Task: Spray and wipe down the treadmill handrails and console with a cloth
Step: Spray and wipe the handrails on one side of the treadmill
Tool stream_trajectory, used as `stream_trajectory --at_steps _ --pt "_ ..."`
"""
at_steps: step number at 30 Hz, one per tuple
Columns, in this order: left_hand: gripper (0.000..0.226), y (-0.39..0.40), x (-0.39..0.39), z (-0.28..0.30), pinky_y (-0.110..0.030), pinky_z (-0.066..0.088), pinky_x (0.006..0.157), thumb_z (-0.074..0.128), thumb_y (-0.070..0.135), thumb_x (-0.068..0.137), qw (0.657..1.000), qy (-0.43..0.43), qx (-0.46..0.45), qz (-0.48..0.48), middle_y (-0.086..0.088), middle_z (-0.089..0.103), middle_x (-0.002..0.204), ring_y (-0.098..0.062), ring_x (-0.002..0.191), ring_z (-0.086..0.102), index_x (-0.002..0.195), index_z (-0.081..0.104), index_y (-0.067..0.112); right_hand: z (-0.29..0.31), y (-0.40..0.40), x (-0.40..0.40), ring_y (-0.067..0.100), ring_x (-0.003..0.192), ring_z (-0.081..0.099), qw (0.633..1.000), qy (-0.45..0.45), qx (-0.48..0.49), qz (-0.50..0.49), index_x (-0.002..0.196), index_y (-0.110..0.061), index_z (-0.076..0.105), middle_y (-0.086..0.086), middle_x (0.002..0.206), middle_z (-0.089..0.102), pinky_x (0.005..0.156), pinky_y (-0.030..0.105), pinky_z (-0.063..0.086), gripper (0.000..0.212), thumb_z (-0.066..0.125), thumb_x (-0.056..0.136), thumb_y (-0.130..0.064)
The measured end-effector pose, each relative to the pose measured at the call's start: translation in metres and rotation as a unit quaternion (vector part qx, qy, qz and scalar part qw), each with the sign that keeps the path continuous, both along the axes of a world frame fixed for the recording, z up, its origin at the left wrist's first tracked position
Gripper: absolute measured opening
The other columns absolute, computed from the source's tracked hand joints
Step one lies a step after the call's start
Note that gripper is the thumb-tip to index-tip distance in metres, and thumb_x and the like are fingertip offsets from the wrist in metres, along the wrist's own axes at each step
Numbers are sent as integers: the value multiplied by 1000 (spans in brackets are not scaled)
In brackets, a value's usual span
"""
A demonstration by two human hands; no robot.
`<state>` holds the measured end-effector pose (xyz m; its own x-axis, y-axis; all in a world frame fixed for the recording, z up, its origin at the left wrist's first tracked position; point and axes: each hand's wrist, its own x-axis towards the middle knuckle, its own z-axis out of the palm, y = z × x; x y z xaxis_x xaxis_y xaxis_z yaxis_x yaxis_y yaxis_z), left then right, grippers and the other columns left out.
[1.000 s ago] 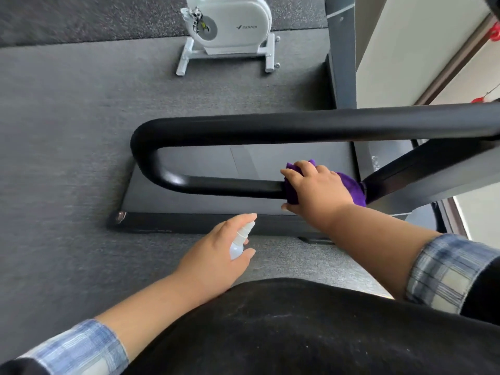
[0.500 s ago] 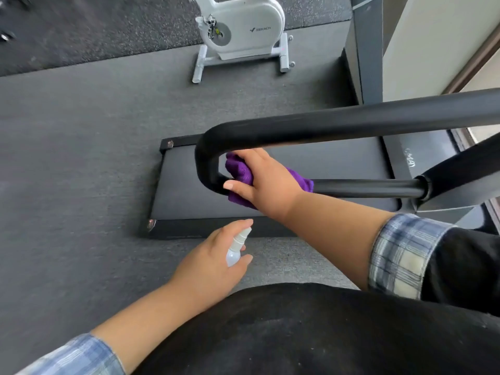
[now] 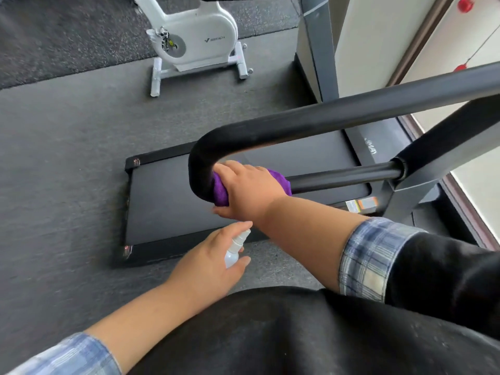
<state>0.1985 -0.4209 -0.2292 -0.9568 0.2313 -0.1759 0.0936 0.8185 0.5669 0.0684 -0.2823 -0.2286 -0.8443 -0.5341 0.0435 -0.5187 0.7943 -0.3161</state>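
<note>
Here I was wiping the handrail [image 3: 338,117]: my right hand [image 3: 249,188] clamped the purple cloth [image 3: 220,192] round the lower bar, tight against the inside of the bend at about nine o'clock from my knuckles. My left hand [image 3: 208,263] hung just below, at six o'clock, fingers curled round the small spray bottle [image 3: 234,251], nozzle aimed up toward the rail. The next move, I judged, called for working the cloth round the curve onto the upper bar, then on to the console, which lay out of view. The bend crowded my knuckles; open floor [image 3: 62,163] lay at nine o'clock, the treadmill belt [image 3: 167,201] beneath, and the upright post [image 3: 422,182] hemmed three o'clock.
</note>
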Motion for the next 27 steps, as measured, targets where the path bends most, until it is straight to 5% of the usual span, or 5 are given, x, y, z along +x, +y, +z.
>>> stream_trajectory --at_steps 10,18,23,27 --pt "70 47 -18 -2 0 30 82 70 40 87 999 -20 1 -39 39 45 111 26 104 43 129 23 69 -7 94 -10 25 116 56 998 -6 59 -23 142 -38 44 -6 139 50 96 42 45 74 64 79 -70" --pt "71 98 -27 6 4 30 77 71 37 88 1000 -16 1 -27 38 47 110 23 105 45 129 23 68 -9 213 -28 27 120 55 992 -69 54 -94 130 -49 50 -9 135 54 106 44 35 76 56 62 -83" --pt "74 129 -29 8 2 29 77 69 40 89 1000 -14 1 -14 40 45 109 26 106 41 124 18 80 -11 266 -30 36 138 39 987 -61 124 -87 149 -42 27 7 154 35 116 61 23 109 70 57 -82" --pt "78 146 -25 10 2 31 76 69 39 88 1000 -12 -2 9 41 45 110 26 106 42 121 15 83 -13 257 -36 37 124 50 980 -68 188 -12 155 -36 6 9 151 31 101 53 46 121 81 65 -65"
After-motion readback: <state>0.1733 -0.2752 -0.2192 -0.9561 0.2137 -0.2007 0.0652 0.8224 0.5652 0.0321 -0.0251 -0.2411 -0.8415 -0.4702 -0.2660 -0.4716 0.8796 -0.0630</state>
